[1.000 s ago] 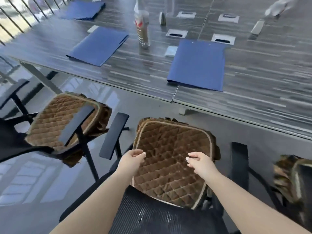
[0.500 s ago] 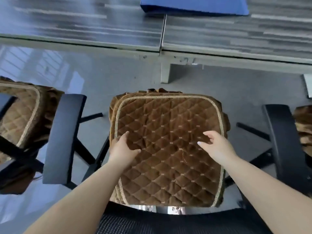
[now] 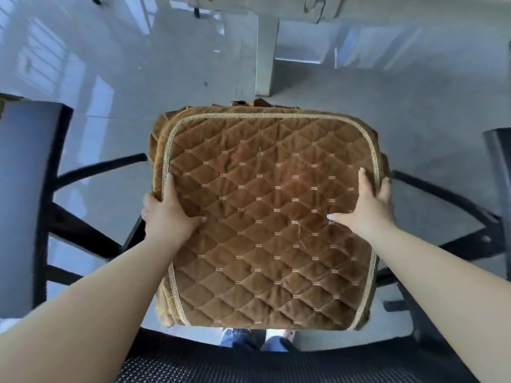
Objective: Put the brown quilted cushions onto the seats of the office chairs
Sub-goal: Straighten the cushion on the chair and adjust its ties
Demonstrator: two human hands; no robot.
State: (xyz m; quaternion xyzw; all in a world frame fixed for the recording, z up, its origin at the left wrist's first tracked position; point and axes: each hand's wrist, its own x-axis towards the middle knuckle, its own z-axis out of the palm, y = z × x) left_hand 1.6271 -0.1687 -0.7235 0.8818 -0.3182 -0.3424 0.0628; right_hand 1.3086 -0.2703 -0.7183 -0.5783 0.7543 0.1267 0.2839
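Note:
A brown quilted cushion (image 3: pixel 265 214) with a gold braided border lies flat on the seat of the black office chair right below me, covering the seat fully. My left hand (image 3: pixel 167 214) grips its left edge, fingers curled around the side and thumb on top. On the opposite side my right hand (image 3: pixel 369 205) holds the right edge the same way. The chair's mesh backrest (image 3: pixel 265 366) crosses the bottom of the view. Its two armrests, left (image 3: pixel 25 194) and right (image 3: pixel 500 172), flank the cushion.
The chair's black base legs (image 3: pixel 102 167) spread over the glossy grey floor. A white table leg (image 3: pixel 266 53) stands ahead of the chair, under the table's edge at the top. A sliver of another brown cushion (image 3: pixel 8 99) shows at far left.
My view has tipped further down, so the table top has left the frame. Both hands slid outward from the cushion's top surface to its left and right edges and took hold of them.

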